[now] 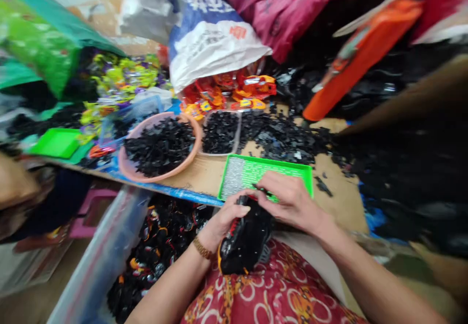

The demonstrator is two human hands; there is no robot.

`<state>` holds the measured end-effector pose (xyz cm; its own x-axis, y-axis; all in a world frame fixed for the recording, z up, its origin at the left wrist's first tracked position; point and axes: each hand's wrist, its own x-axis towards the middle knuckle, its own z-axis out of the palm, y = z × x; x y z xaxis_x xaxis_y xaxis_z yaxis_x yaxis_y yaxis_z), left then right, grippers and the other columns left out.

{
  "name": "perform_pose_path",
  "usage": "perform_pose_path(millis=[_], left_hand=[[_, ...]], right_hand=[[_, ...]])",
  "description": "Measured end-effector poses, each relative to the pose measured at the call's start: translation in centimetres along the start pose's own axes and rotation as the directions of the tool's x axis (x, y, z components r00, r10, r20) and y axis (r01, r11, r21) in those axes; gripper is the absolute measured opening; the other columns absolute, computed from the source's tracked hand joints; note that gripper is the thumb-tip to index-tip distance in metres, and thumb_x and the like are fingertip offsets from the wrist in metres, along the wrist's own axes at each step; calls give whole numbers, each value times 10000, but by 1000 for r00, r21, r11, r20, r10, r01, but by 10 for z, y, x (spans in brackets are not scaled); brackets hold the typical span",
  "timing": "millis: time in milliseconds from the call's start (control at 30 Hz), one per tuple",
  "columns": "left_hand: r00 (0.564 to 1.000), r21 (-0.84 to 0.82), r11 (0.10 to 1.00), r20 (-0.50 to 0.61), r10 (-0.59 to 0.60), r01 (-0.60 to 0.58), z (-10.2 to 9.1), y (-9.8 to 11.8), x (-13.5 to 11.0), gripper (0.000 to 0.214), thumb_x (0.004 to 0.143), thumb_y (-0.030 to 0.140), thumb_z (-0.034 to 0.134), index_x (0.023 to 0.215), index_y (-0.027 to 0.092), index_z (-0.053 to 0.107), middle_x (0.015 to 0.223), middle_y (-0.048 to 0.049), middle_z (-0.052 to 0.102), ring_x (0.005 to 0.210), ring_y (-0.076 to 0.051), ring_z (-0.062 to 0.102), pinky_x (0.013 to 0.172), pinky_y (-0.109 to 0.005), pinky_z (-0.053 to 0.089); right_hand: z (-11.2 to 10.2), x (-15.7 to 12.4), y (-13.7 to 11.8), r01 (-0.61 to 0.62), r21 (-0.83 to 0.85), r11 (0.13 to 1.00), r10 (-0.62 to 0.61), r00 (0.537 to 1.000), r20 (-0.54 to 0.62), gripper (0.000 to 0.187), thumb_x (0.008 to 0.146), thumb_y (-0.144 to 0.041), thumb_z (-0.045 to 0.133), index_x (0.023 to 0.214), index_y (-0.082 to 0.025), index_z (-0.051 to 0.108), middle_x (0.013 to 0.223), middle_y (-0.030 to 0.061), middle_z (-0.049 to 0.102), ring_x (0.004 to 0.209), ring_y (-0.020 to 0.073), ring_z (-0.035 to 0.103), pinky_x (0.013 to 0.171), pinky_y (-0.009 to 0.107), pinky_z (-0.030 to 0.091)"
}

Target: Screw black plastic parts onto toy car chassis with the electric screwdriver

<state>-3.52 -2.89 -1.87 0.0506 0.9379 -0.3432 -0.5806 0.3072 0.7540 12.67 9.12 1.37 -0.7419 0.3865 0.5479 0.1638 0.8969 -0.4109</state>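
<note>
My left hand (226, 219) is wrapped round a black toy car body (245, 240) with red and orange trim, held over my lap. My right hand (288, 199) is pinched at the top of the same toy, its fingertips on a small dark part too small to name. Both hands hover at the near edge of a green tray (303, 172) that holds a heap of thin silvery pins. A gold bracelet is on my left wrist.
A pink bowl (126, 165) and a clear tub (239, 119) hold small black parts, with more spilled on the cardboard tabletop (201, 175). Orange toy cars spill from a white and blue bag (212, 46). A clear bin (106, 251) of black cars stands lower left.
</note>
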Motion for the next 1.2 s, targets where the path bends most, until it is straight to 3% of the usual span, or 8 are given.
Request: perform_pose_path(millis=[100, 233, 333, 467, 667, 867, 1067, 1200], left_hand=[[997, 48, 999, -71, -8, 11, -1, -5, -5, 468, 732, 405, 850, 1152, 210, 791, 1193, -68, 758, 1174, -305, 653, 996, -344, 488], [987, -10, 991, -84, -135, 135, 10, -7, -6, 440, 751, 395, 867, 1144, 215, 783, 1059, -48, 769, 1008, -253, 698, 912, -329, 532], [993, 2, 994, -32, -110, 110, 24, -5, -5, 423, 738, 425, 877, 1084, 196, 795, 1005, -36, 766, 963, -232, 696, 889, -307, 538], [997, 65, 995, -7, -76, 76, 36, -5, -4, 499, 727, 429, 869, 1161, 194, 796, 1054, -54, 792, 1024, -288, 721, 925, -343, 551], [994, 97, 989, -47, -103, 108, 23, -16, -8, 534, 743, 387, 859, 1242, 218, 768, 1246, -92, 793, 1292, -378, 668, 1131, -447, 501], [982, 96, 982, -104, -154, 165, 10, -26, -13, 596, 741, 376, 880, 1305, 238, 746, 1367, -100, 754, 1362, -401, 627, 1150, -458, 491], [967, 168, 977, -238, -90, 133, 15, -25, -18, 540, 700, 425, 912, 1202, 258, 806, 1476, -58, 687, 1525, -396, 447, 1233, -444, 397], [977, 175, 973, -178, -117, 149, 11, -25, -18, 557, 714, 422, 902, 1232, 243, 800, 1506, -76, 660, 1539, -403, 424, 1252, -454, 374]], right_hand=[[11, -18, -4, -59, -54, 997, 58, 998, -21, 224, 1017, -178, 505, 835, -188, 634, 735, 13, 645, 640, 137, 554, 564, 282, 387], [16, -35, -2, -48, -152, 987, 38, 997, -71, 303, 1059, -189, 451, 894, -142, 701, 808, 65, 712, 727, 168, 623, 596, 296, 454], [11, -45, -6, -56, -56, 997, 50, 994, -99, 270, 1054, -175, 461, 1019, -129, 725, 954, 95, 776, 850, 181, 684, 700, 300, 561], [4, -56, -12, -143, 181, 973, 170, 975, -143, 251, 1028, -144, 491, 1123, -138, 722, 1030, 100, 798, 947, 182, 715, 847, 358, 631], [2, -65, -10, -198, 341, 919, 270, 946, -179, 187, 953, -135, 595, 1058, -158, 749, 974, 81, 781, 922, 174, 718, 842, 364, 638], [-4, -69, -9, -220, 376, 900, 297, 942, -158, 161, 951, -167, 636, 1058, -160, 756, 937, 66, 752, 857, 162, 702, 746, 310, 607], [-10, -71, -10, -232, 207, 950, 258, 960, -108, 130, 1008, -200, 591, 1045, -143, 701, 941, 75, 758, 854, 171, 686, 741, 307, 576], [-11, -72, -11, -183, -84, 980, 184, 983, 5, 254, 1072, -237, 465, 1019, -146, 696, 943, 98, 726, 887, 211, 620, 715, 338, 521]])
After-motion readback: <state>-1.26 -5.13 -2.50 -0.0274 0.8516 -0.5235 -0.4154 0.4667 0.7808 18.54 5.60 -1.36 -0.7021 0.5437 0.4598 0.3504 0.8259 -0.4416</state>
